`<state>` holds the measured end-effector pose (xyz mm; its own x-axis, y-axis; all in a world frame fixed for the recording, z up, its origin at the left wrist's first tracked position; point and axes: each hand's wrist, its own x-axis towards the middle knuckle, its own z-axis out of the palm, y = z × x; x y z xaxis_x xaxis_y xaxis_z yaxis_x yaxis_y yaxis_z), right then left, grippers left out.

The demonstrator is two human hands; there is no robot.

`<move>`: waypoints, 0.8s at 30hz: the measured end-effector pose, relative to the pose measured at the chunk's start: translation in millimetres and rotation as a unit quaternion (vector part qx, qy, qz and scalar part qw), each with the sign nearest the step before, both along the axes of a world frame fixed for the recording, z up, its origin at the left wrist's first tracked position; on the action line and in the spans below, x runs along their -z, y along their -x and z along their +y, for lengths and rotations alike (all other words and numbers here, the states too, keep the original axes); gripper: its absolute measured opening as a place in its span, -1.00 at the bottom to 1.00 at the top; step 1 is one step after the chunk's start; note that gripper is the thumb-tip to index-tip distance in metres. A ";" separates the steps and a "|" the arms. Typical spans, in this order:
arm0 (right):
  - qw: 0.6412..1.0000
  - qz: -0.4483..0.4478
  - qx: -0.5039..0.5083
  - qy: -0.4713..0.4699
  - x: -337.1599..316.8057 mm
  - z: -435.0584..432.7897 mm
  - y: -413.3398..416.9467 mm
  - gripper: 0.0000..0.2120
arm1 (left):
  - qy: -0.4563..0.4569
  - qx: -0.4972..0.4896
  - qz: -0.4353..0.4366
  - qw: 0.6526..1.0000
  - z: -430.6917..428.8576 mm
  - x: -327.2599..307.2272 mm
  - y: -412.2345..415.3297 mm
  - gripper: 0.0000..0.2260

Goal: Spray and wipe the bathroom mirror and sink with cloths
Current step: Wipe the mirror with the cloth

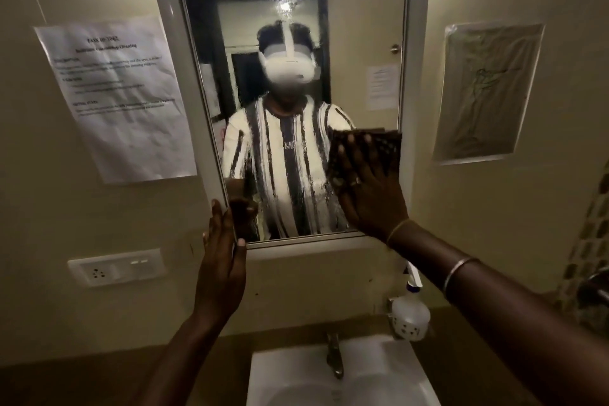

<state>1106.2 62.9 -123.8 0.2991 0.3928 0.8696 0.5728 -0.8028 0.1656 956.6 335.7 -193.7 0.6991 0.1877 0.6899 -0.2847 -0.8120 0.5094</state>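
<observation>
The framed mirror (290, 3) hangs on the wall ahead, streaked with wet smears across its lower half. My right hand (370, 193) presses a dark patterned cloth (385, 147) flat against the glass at the lower right, fingers spread. At the mirror's lower left corner, my left hand (222, 260) rests with straight fingers on the white frame, thumb at the bottom edge. The white sink (290, 369) with its metal tap (334, 354) lies below. A clear spray bottle (410, 313) stands on the counter right of the tap.
A printed paper sheet (122, 99) is taped to the wall left of the mirror, and a plastic-covered sheet (487, 92) to the right. A white socket panel (115, 267) sits low on the left wall. Tiled wall (590, 241) at far right.
</observation>
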 end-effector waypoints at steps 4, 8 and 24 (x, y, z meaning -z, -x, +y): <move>0.999 -0.028 0.018 -0.042 -54.1 28.8 1.3 -0.36 | -0.001 0.004 0.006 1.000 2.8 -1.0 1.7 -0.43; 0.999 -0.019 0.027 -0.038 -47.3 36.0 5.0 -0.36 | 0.000 0.005 0.010 1.000 4.2 -0.8 1.9 -0.43; 0.993 0.049 -0.001 0.103 142.8 14.8 29.8 -0.28 | -0.003 0.003 0.007 1.000 3.0 0.7 -2.0 -0.42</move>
<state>1076.5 77.7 -266.6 0.3779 0.5602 0.7372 0.5952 -0.7568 0.2700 958.5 338.7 -194.5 0.7102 0.1789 0.6809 -0.2819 -0.8140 0.5079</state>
